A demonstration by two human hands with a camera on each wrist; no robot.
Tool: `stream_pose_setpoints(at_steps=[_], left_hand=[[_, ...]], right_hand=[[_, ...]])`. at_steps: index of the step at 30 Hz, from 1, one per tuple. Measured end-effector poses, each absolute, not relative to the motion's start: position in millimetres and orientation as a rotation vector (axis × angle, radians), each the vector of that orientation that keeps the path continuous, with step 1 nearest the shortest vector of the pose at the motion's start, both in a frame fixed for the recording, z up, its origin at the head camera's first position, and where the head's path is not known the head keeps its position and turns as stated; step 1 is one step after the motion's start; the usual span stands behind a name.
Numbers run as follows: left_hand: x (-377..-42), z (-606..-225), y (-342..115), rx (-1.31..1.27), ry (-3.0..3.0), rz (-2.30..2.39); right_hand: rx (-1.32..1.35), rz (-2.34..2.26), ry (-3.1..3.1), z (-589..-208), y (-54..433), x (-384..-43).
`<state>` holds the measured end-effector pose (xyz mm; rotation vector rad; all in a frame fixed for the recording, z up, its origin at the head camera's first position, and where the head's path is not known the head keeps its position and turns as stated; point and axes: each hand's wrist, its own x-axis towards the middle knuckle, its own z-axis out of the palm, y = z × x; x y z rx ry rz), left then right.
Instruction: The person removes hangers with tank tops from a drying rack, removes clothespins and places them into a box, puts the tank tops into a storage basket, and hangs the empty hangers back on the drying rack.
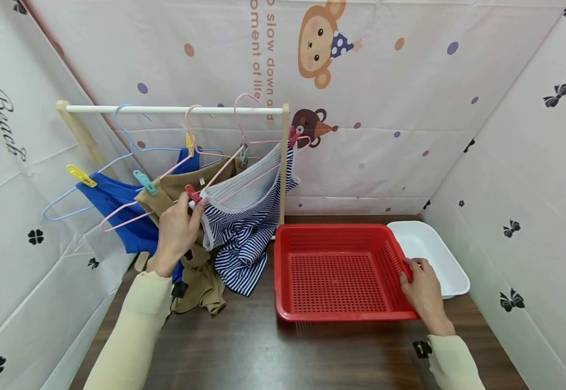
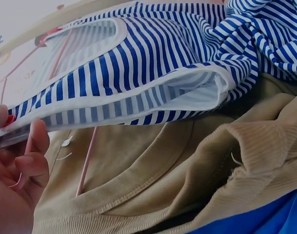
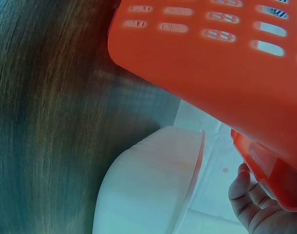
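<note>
My left hand point(image 1: 177, 225) is at the near shoulder of a blue-and-white striped shirt point(image 1: 249, 227), with thumb and fingers pinching a red clothespin point(image 1: 192, 193) there. In the left wrist view, the left hand point(image 2: 19, 168) partly hides that clothespin at the white-trimmed armhole edge. The shirt hangs on a pink hanger point(image 1: 222, 165), and another red clothespin point(image 1: 294, 136) is at its far shoulder. My right hand point(image 1: 423, 287) grips the right rim of a red perforated basket point(image 1: 339, 316). In the right wrist view, the fingers point(image 3: 241, 187) curl under the basket's rim.
A wooden-ended rack point(image 1: 175, 110) also carries a brown garment point(image 1: 200, 276) and a blue one point(image 1: 127, 211) on hangers. Yellow point(image 1: 81, 175) and teal clothespins point(image 1: 145, 182) hold them. A white tray point(image 1: 429, 249) stands behind the basket's right side. Printed cloth walls enclose the table point(image 1: 244, 352).
</note>
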<state>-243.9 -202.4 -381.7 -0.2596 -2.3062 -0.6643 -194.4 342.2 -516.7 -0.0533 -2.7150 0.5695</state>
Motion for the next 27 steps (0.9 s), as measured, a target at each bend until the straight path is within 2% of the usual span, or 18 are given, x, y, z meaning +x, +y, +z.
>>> stream_pose_setpoints(at_steps=[27], left_hand=[[-206,-394,-224,-0.176,-2.167,-0.678]], right_hand=[[-0.093,0.572,-2.738,-517,342,-196]])
